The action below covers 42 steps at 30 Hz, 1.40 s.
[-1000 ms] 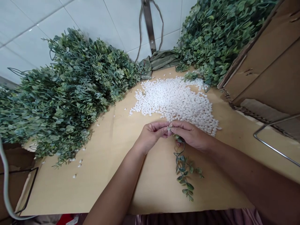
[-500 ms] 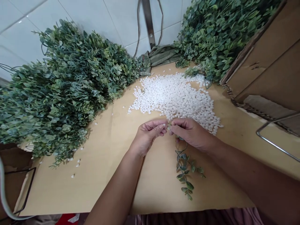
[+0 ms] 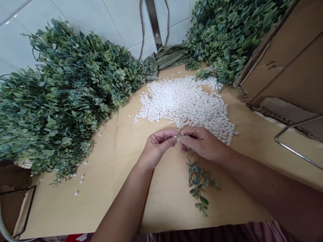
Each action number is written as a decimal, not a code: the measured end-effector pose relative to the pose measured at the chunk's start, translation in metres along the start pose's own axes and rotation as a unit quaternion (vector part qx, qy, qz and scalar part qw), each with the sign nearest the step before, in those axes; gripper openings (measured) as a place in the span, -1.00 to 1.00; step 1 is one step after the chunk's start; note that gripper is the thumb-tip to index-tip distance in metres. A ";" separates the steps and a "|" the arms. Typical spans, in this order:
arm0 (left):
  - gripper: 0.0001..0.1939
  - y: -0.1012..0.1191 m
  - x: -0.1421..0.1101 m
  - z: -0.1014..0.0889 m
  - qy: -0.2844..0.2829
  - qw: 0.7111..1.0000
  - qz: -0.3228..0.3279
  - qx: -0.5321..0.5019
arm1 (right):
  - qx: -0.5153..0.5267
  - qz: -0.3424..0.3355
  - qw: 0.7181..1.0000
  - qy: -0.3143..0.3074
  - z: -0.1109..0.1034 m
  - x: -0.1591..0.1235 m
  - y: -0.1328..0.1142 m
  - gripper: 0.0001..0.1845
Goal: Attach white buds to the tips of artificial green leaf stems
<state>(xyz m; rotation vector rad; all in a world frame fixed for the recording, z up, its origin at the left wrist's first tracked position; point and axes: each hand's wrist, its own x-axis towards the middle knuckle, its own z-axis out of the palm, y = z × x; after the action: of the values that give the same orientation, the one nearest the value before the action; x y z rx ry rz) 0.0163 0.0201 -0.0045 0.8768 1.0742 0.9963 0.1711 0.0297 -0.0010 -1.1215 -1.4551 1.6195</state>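
My left hand (image 3: 157, 146) and my right hand (image 3: 202, 143) meet fingertip to fingertip over the tan tabletop (image 3: 108, 188). The right hand pinches the top of a green artificial leafy sprig (image 3: 199, 186) that trails down toward me on the table. The left hand's fingers are pinched at the sprig's tip, on something small and white that I cannot make out clearly. Just beyond the hands lies a wide heap of small white pieces (image 3: 189, 102).
A big pile of artificial foliage (image 3: 58, 97) covers the table's left side, another pile (image 3: 224, 37) sits at the back right. Cardboard boxes (image 3: 290, 67) and a metal wire frame (image 3: 295, 141) stand on the right. A few white pieces (image 3: 79, 179) lie scattered at left.
The hands stay together at the sprig's tip, fingers shifting slightly. The camera view has tilted a little, so everything sits a bit lower and leftward.
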 end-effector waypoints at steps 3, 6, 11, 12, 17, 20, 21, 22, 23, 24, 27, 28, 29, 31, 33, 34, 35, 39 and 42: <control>-0.76 -0.002 0.001 0.000 -0.004 1.000 -0.003 -0.001 | -0.029 -0.009 1.000 0.002 0.000 0.000 0.001 -0.80; -0.77 -0.003 0.002 0.001 0.007 1.000 -0.001 0.003 | -0.019 -0.010 1.000 0.006 0.001 0.000 -0.001 -0.80; -0.82 -0.003 0.002 0.007 0.051 0.999 0.014 0.012 | 0.034 0.002 0.999 -0.002 0.001 0.002 -0.001 -0.84; -0.82 -0.003 0.002 0.009 0.060 0.998 0.017 0.011 | 0.042 0.005 0.999 -0.003 0.001 0.003 0.000 -0.84; -0.80 -0.003 0.002 0.012 0.067 0.997 0.027 -0.014 | 0.021 -0.001 1.000 0.001 0.000 0.003 0.002 -0.82; -0.78 -0.003 0.003 0.011 0.074 0.997 0.030 -0.018 | -0.006 -0.007 1.000 0.007 0.000 0.001 0.002 -0.81; -0.77 -0.003 0.003 0.011 0.076 0.997 0.028 -0.016 | -0.014 -0.010 1.000 0.011 0.000 0.001 0.002 -0.81; -0.77 -0.002 0.002 0.010 0.077 0.997 0.025 -0.014 | -0.019 -0.012 1.000 0.015 0.001 0.000 0.002 -0.80; -0.77 -0.002 0.002 0.010 0.077 0.997 0.022 -0.012 | -0.022 -0.012 1.000 0.019 0.001 0.000 0.002 -0.80; -0.77 -0.002 0.002 0.009 0.076 0.997 0.020 -0.010 | -0.021 -0.010 0.999 0.022 0.001 -0.001 0.002 -0.80; -0.78 -0.001 0.002 0.009 0.073 0.997 0.019 -0.002 | -0.004 -0.002 1.000 0.024 0.001 -0.001 0.002 -0.80; -0.79 -0.001 0.002 0.009 0.071 0.997 0.020 0.000 | 0.002 0.001 1.000 0.024 0.001 -0.001 0.001 -0.80; -0.79 -0.001 0.002 0.010 0.068 0.997 0.020 0.002 | 0.006 0.003 1.000 0.024 0.001 -0.001 0.001 -0.80; -0.80 -0.001 0.002 0.010 0.064 0.998 0.020 0.004 | 0.010 0.007 1.000 0.027 0.001 -0.001 0.000 -0.80; -0.80 -0.001 0.002 0.010 0.064 0.998 0.019 0.005 | 0.008 0.008 0.999 0.032 0.001 -0.001 -0.001 -0.80; -0.80 -0.001 0.002 0.009 0.066 0.998 0.018 0.003 | 0.005 0.008 0.999 0.035 0.001 -0.001 -0.001 -0.79; -0.79 -0.001 0.002 0.009 0.068 0.998 0.016 0.001 | 0.004 0.009 0.999 0.038 0.002 -0.001 -0.001 -0.79; -0.77 0.000 0.003 0.010 0.073 0.997 0.015 -0.010 | 0.012 0.013 0.999 0.047 0.003 -0.002 -0.003 -0.78; -0.76 0.001 0.003 0.011 0.069 0.997 0.013 -0.015 | 0.024 0.012 0.999 0.046 0.003 -0.001 -0.002 -0.78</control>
<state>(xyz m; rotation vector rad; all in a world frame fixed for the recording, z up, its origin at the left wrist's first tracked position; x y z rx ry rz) 0.0271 0.0221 -0.0014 0.8090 1.1647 1.1051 0.1686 0.0280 0.0013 -1.1740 -1.3416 1.5908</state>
